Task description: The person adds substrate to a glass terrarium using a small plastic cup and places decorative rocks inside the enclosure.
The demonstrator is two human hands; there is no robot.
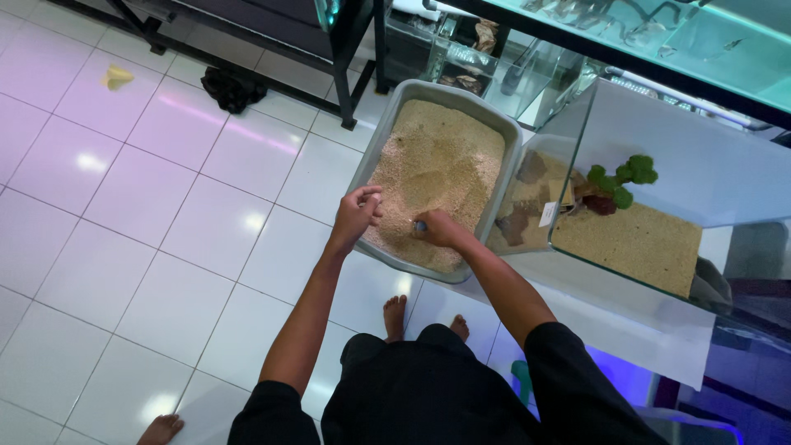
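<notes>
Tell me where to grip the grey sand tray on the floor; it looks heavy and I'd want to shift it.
Probably best by the rolled rim of the grey tray on its two long sides, hands coming from the near short end. It is long, filled with sand, and its right side lies close to the glass tank.

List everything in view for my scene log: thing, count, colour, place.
Grey plastic tray: one, holds beige sand, on floor, centre.
Glass aquarium tank: one, clear, right of tray, sandy bottom.
Green plant ornament: one, inside tank.
White floor tiles: many, left.
Dark crumpled cloth: one, black, upper left.
Yellow scrap: one, far upper left.
Small blue object: one, in right hand, kind unclear.
Another person's foot: one, bottom left.
Bare feet: two, below tray.
Left hand: over sand, fingers pinched.
Right hand: in sand.
</notes>
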